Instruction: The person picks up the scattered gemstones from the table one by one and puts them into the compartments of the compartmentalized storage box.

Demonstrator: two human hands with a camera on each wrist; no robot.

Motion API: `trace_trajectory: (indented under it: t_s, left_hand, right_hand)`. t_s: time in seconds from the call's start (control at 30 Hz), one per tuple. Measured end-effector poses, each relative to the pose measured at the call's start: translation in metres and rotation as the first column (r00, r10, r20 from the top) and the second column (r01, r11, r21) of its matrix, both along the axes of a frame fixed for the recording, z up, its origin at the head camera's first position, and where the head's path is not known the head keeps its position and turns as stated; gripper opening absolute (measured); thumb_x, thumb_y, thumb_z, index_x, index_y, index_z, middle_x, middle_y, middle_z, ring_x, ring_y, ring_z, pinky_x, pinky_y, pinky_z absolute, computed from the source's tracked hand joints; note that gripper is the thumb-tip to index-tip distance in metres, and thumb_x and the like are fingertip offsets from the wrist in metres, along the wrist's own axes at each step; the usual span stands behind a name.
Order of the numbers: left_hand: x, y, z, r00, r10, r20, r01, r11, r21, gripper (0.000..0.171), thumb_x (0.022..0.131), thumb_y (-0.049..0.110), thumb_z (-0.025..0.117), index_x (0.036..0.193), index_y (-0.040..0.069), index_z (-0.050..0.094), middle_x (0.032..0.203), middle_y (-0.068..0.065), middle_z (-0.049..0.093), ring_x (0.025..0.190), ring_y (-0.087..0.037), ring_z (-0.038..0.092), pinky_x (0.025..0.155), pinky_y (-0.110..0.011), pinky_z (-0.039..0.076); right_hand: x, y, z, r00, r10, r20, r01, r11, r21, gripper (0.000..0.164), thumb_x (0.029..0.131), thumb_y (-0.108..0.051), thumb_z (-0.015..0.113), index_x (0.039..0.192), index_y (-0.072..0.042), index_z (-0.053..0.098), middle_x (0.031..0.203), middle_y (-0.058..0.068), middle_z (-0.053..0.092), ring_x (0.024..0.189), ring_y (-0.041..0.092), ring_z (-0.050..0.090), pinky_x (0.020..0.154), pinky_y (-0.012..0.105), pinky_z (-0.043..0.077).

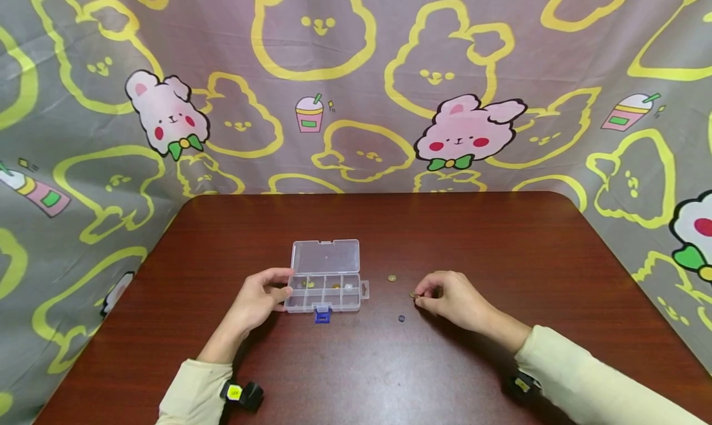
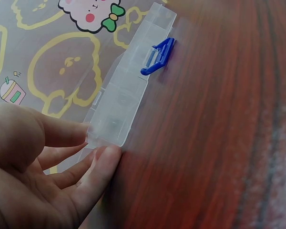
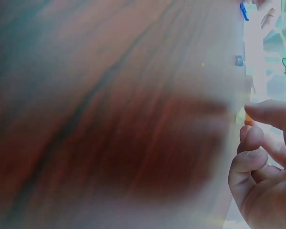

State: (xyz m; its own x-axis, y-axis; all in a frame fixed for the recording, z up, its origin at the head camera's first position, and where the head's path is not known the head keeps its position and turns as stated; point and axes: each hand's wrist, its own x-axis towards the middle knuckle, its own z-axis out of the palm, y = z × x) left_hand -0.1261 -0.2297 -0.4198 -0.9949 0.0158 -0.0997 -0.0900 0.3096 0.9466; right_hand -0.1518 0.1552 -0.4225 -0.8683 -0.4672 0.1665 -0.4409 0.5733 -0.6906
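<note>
A clear plastic compartment box (image 1: 324, 300) lies with its lid (image 1: 326, 256) folded back and its blue latch (image 1: 322, 315) hanging at the front. My left hand (image 1: 258, 300) grips the box's left end between thumb and fingers; the left wrist view shows this end close up. Several small round pieces, yellowish, brown and white, lie in the back compartments. To the right of the box, my right hand (image 1: 453, 298) pinches a small brass-coloured button (image 1: 412, 295) between thumb and index finger, low over the table. In the right wrist view the fingertips partly hide it.
On the brown table (image 1: 356, 363) between box and right hand lie another brass-coloured button (image 1: 392, 278) and a small dark button (image 1: 402, 319). A patterned curtain (image 1: 367, 104) closes off the back and sides.
</note>
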Motion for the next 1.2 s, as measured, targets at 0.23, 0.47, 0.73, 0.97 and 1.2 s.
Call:
trace_trajectory:
  t_s: [0.23, 0.47, 0.73, 0.97, 1.2]
  left_hand:
    - [-0.001, 0.0, 0.001, 1.0, 0.005, 0.005, -0.005, 1.0, -0.015, 0.037, 0.093, -0.006, 0.063, 0.13, -0.007, 0.06, 0.122, -0.028, 0.061, 0.087, -0.025, 0.067, 0.066, -0.037, 0.06]
    - [-0.002, 0.001, 0.001, 1.0, 0.005, 0.004, -0.005, 0.999, -0.033, 0.036, 0.093, -0.006, 0.063, 0.129, -0.006, 0.061, 0.12, -0.027, 0.062, 0.087, -0.024, 0.067, 0.066, -0.036, 0.06]
    - [0.0, 0.001, 0.001, 1.0, 0.008, 0.001, -0.008, 1.0, -0.027, 0.036, 0.093, -0.006, 0.063, 0.129, -0.006, 0.061, 0.12, -0.027, 0.062, 0.087, -0.026, 0.066, 0.065, -0.038, 0.06]
    - [0.001, 0.001, 0.002, 1.0, 0.008, -0.003, -0.008, 1.0, -0.021, 0.037, 0.093, -0.006, 0.063, 0.13, -0.007, 0.06, 0.121, -0.028, 0.061, 0.088, -0.027, 0.066, 0.065, -0.038, 0.06]
    - [0.0, 0.001, 0.0, 1.0, 0.009, -0.005, -0.009, 1.0, -0.027, 0.036, 0.093, -0.006, 0.063, 0.129, -0.007, 0.061, 0.121, -0.028, 0.061, 0.087, -0.025, 0.066, 0.066, -0.038, 0.06]
  right_hand:
    - [-0.001, -0.008, 0.002, 0.999, 0.027, 0.026, -0.026, 0.999, -0.03, 0.011, 0.083, -0.003, 0.076, 0.084, -0.013, 0.073, 0.065, -0.01, 0.058, 0.054, 0.004, 0.053, 0.051, 0.022, 0.043]
    - [-0.002, -0.017, 0.004, 0.999, 0.032, -0.024, -0.033, 0.999, -0.022, 0.008, 0.083, -0.005, 0.077, 0.084, -0.012, 0.073, 0.068, -0.012, 0.059, 0.057, 0.003, 0.052, 0.053, 0.023, 0.044]
    - [-0.002, -0.029, 0.008, 0.999, 0.038, -0.033, -0.04, 0.998, -0.039, 0.012, 0.082, -0.003, 0.078, 0.084, -0.014, 0.073, 0.069, -0.013, 0.06, 0.064, 0.005, 0.055, 0.058, 0.023, 0.047]
    - [-0.002, -0.039, 0.01, 0.998, 0.058, -0.029, -0.06, 0.997, -0.042, 0.011, 0.082, -0.003, 0.079, 0.084, -0.013, 0.073, 0.072, -0.011, 0.061, 0.064, 0.005, 0.055, 0.058, 0.024, 0.047]
    - [-0.003, -0.049, 0.011, 0.995, 0.099, -0.004, -0.099, 0.993, -0.072, 0.012, 0.082, -0.002, 0.079, 0.085, -0.011, 0.072, 0.068, -0.011, 0.061, 0.055, 0.004, 0.056, 0.062, 0.024, 0.049]
